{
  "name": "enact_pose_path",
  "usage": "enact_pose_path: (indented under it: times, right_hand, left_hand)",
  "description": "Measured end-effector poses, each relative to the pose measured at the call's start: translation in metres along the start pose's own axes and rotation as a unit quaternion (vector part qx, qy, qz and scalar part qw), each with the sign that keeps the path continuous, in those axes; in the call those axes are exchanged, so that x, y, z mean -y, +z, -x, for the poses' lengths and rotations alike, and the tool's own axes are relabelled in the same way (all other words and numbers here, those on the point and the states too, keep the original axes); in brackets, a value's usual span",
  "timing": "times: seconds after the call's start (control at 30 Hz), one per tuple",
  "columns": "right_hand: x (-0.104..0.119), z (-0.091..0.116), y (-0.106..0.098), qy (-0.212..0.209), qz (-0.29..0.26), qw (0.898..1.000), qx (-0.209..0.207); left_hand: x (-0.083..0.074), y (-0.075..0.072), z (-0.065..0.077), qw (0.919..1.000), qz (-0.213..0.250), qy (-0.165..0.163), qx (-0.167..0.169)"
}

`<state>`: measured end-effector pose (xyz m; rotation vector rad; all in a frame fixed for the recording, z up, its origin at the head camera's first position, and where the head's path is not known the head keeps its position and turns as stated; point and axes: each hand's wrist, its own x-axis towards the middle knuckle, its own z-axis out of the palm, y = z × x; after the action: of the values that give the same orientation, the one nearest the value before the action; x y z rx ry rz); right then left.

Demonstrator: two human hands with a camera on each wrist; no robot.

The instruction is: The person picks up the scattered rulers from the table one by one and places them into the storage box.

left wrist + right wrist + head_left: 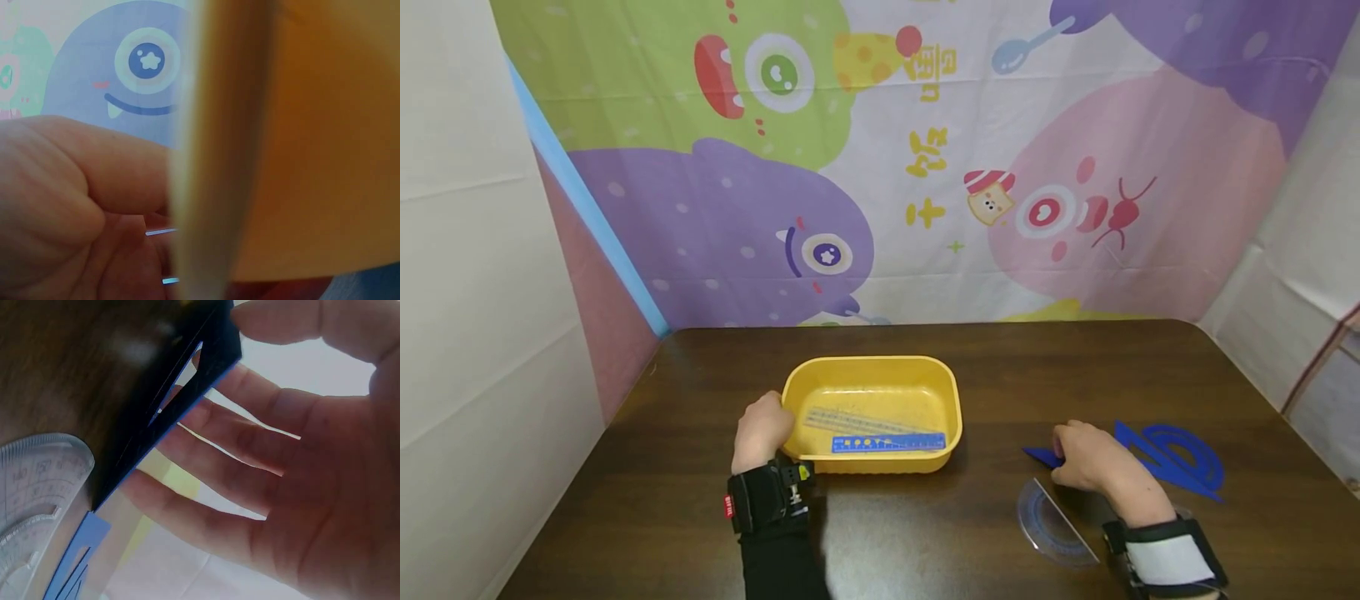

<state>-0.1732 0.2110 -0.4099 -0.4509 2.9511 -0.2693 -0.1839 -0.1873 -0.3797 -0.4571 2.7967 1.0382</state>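
My left hand grips the left rim of a yellow plastic basin; its wall fills much of the left wrist view. Inside lie a blue ruler and a clear ruler. On the right, my right hand pinches a blue set square by one corner, thumb on one face and fingers behind. The set square is tilted up from the table in the right wrist view. Close by lies a clear protractor, nearer my body.
Right of my right hand, a second blue set square and a blue protractor lie together on the dark wooden table. A cartoon-printed curtain hangs behind the table's far edge. White sheets hang at both sides.
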Motion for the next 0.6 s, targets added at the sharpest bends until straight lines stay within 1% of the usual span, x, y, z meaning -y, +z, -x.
enact_pose_path:
  times: [0.2, 0.47, 0.6]
  right_hand:
    - [-0.0003, -0.0003, -0.0005, 0.012, 0.004, 1.0, 0.0]
    - [-0.0014, -0.0008, 0.0006, 0.022, 0.011, 1.0, -0.007]
    - [-0.0012, -0.0004, 0.001, 0.018, 0.017, 1.0, -0.007]
  left_hand:
    - [0.0007, -0.0005, 0.0004, 0.9999, -0.008, 0.009, -0.003]
    - [-0.0007, -0.0013, 0.001, 1.0, 0.0, 0.003, 0.001]
    - [-0.0002, -0.0012, 0.0011, 1.0, -0.001, 0.003, 0.004]
